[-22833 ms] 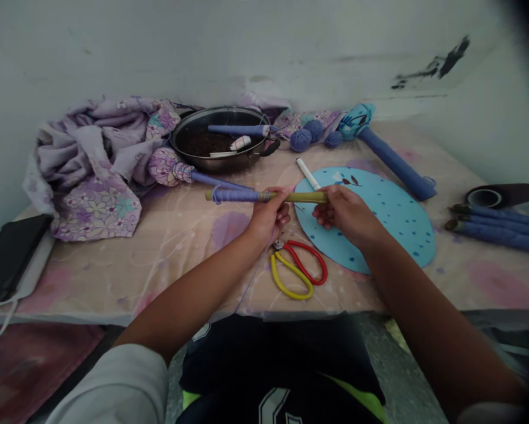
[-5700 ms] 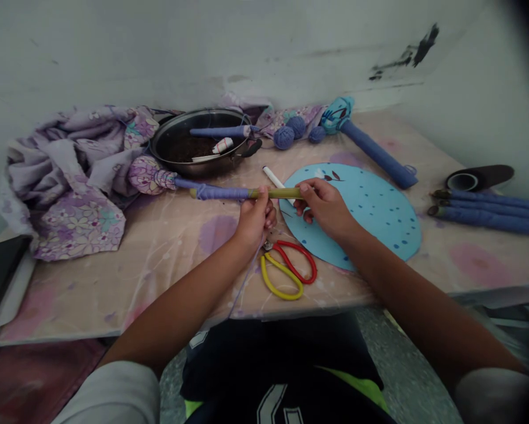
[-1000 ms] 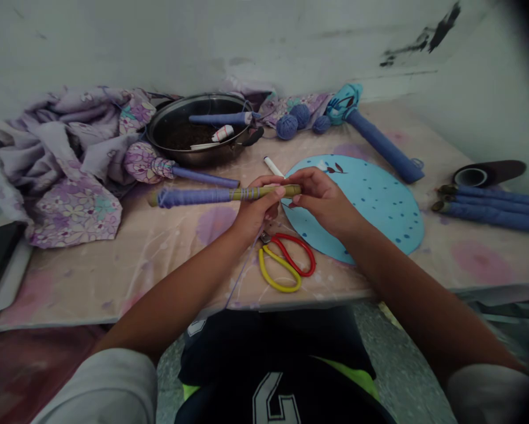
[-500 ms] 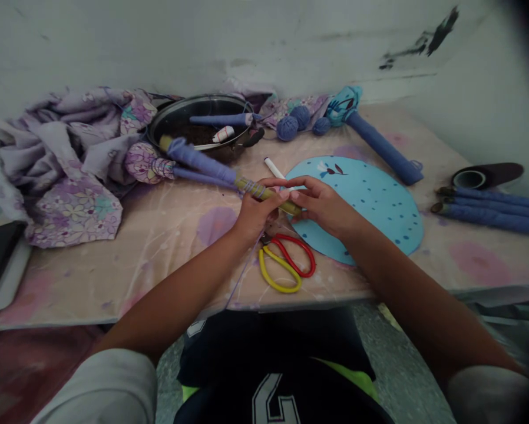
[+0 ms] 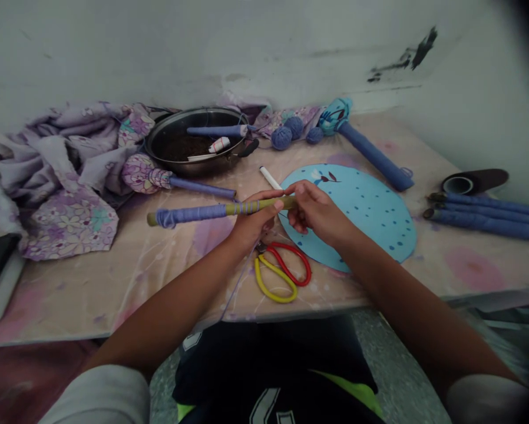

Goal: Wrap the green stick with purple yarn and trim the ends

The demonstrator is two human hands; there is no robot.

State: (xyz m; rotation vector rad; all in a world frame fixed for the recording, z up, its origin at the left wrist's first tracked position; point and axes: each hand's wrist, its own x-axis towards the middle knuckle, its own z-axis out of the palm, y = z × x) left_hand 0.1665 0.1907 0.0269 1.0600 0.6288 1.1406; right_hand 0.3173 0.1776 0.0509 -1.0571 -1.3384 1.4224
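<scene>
A greenish stick [image 5: 264,205], partly wrapped in blue-purple yarn [image 5: 198,213], lies nearly level between my hands above the table. Its left part is covered in tight turns; toward the middle the turns are spaced apart. My left hand [image 5: 254,219] closes round the stick with the thumb along it. The fingers of my right hand [image 5: 314,209] pinch its right end. From my left hand a strand of yarn runs down past the table's front edge. Scissors [image 5: 282,272] with one red and one yellow handle lie just below my hands.
Behind the hands are a white marker [image 5: 270,176] and a blue spotted oval sheet [image 5: 366,218]. Farther back stand a dark pan [image 5: 194,168], yarn balls [image 5: 281,138] and bunched floral cloth [image 5: 65,176]. Yarn-wrapped sticks [image 5: 489,218] lie right, beside a dark roll [image 5: 474,181].
Half a second ago the stick's left end was tilted up over the pan; now it has swung down to nearly level. More spaced yarn turns show than in the oldest frame.
</scene>
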